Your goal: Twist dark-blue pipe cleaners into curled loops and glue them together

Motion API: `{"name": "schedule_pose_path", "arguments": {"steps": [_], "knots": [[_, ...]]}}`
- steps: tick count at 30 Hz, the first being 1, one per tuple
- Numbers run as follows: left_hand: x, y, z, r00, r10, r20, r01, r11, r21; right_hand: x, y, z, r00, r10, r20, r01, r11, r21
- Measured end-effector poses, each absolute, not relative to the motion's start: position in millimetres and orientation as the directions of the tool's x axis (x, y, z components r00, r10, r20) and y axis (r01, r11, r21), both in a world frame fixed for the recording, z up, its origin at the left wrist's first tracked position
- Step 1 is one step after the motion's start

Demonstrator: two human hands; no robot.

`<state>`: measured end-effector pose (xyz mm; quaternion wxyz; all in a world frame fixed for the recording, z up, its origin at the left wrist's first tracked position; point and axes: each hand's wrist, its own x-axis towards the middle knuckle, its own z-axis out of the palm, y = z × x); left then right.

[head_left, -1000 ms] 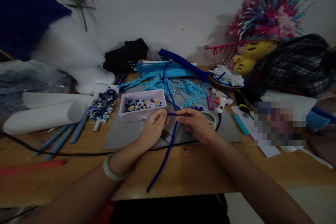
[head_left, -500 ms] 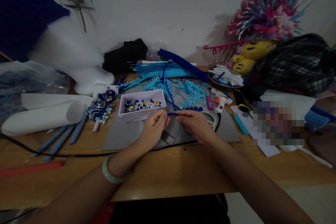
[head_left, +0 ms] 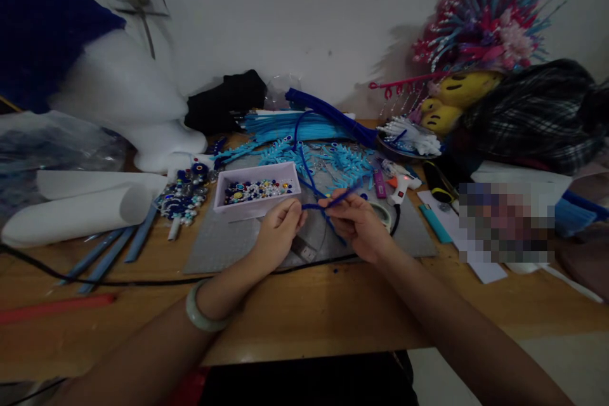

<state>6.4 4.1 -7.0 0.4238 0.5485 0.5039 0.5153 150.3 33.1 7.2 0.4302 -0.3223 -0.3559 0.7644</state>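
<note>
Hands (head_left: 277,231) pinching blue strand (head_left: 312,207), apparently fuzzy

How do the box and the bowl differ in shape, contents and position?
The box is rectangular, while the bowl is rounded. The box holds loose beads of mixed colours; the bowl holds mostly white pieces. The box sits close to the left hand, while the bowl is farther back, by the yellow toys. Both are open-topped.
</note>
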Motion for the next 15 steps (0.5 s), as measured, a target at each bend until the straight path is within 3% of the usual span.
{"name": "schedule_pose_path", "arguments": {"steps": [15], "knots": [[4.7, 5.9, -12.1, -0.07, 0.987, 0.143, 0.096, -0.136, 0.986, 148.0, 34.8, 7.4, -0.388, 0.901, -0.193, -0.209, -0.29, -0.934]]}}
